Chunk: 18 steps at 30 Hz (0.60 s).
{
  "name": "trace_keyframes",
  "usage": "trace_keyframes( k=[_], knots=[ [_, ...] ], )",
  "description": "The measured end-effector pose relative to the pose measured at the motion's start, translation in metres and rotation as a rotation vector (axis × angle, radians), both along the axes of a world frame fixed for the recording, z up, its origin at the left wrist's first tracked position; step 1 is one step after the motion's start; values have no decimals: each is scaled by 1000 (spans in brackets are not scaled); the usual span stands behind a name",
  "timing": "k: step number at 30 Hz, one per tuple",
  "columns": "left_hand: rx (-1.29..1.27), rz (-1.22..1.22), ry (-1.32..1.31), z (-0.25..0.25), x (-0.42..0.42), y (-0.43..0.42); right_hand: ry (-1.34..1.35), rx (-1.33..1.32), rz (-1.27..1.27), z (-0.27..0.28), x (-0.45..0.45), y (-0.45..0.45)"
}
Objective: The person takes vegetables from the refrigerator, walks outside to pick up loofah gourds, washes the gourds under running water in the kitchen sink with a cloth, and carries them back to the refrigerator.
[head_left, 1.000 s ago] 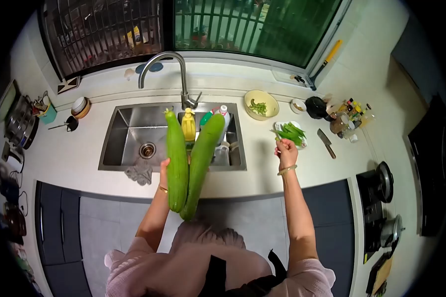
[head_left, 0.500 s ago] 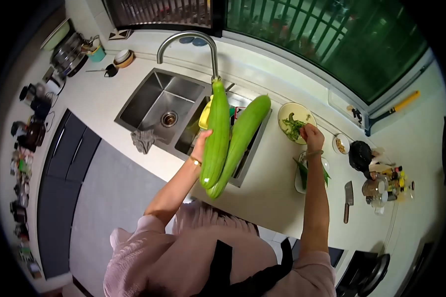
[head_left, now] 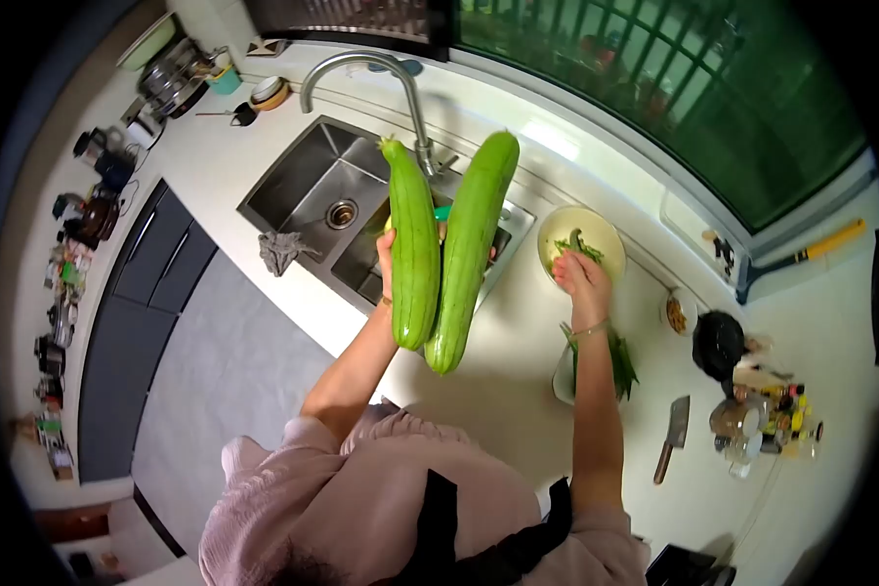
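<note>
In the head view, two long, glossy, ridged green gourds (head_left: pixel 472 254) are held in the curled left hand (head_left: pixel 386 266) before a steel double sink (head_left: pixel 308 186). The right hand (head_left: pixel 586 283) is bunched over a round cream bowl (head_left: pixel 601 227) of green pieces (head_left: pixel 575 243); its hold cannot be told. The smooth white surface (head_left: pixel 498 420) is overlooked by a green-tinted window (head_left: pixel 732 117).

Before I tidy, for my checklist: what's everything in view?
Gourds: two, green, centre
Sink: one, silver, partly behind gourds
Tap: one, silver, behind sink
Rag: one, grey, by sink
Bowl: one, cream, right of sink
Greens: several, green, in bowl
Pods: several, green, on white dish
Cleaver: one, dark, right of pods
Bundle: one, black, near jars
Jars: several, mixed, far right
Kitchenware: many, mixed, far left
Left hand: one, bare, behind gourds
Right hand: one, bare, over bowl
</note>
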<state>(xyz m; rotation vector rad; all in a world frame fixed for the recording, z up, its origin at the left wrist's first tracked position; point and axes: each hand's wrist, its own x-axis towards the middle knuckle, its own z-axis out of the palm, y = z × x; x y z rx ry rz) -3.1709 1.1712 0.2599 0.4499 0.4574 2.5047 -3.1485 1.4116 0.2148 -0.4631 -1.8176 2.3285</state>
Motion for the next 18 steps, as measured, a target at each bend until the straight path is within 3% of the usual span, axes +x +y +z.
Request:
trace_keyframes(
  k=[4,6,10,18],
  knots=[
    [74,145,-26,-23,12,-30,-2,2,111,-13,-6,-2],
    [-8,316,-206,-33,22,-62,-21,36,164,-14,-13,-8],
    [-93,518,-326,-27,33,-101,-48,120,243,-15,-20,-23],
    [-45,452,-239,-18,-1,-165,151,387,399,-28,-97,-83]
  ],
)
